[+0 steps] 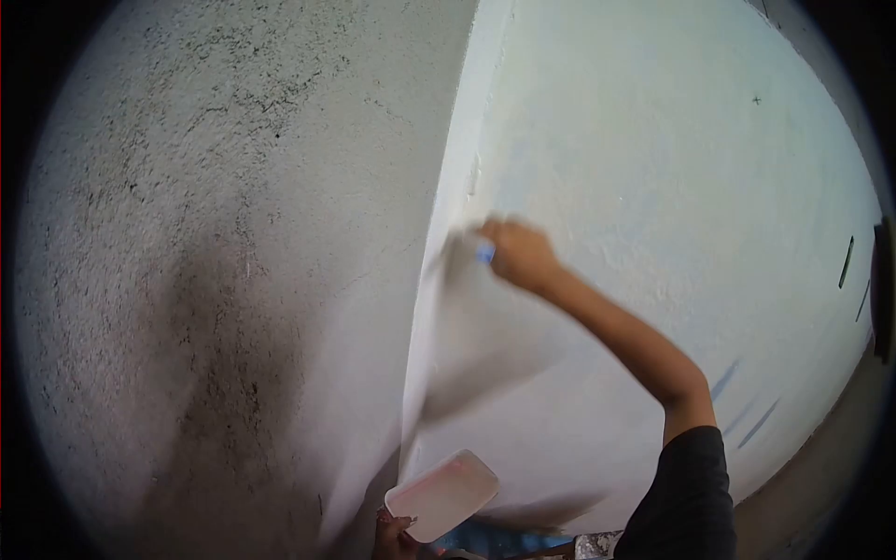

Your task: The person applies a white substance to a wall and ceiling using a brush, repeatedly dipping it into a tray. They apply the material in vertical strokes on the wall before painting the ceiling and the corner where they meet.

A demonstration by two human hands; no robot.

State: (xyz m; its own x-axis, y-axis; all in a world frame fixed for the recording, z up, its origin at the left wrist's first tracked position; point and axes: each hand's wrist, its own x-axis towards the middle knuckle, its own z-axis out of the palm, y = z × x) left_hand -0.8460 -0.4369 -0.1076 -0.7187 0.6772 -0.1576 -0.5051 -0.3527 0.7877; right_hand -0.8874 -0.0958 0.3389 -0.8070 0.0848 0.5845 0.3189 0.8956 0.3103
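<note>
My right hand (pixel 521 254) is raised against the pale wall and closed around a small blue-handled tool (pixel 485 252). Motion blurs the tool's working end, so I cannot tell its kind; it points left toward the wet-looking white strip (pixel 459 149) along the wall corner. Low in the view, my left hand (pixel 392 534) grips the near-left edge of a shallow translucent plastic tub (pixel 446 495). The tub is tilted, with whitish and faint pink tones on it. Part of the left hand is cut off by the frame's bottom.
On the left stands a rough grey plastered wall (pixel 252 140), with a dark shadow cast over it. The smoother pale wall (pixel 644 168) fills the right side and carries several dark marks. Something blue (pixel 509 539) shows below the tub.
</note>
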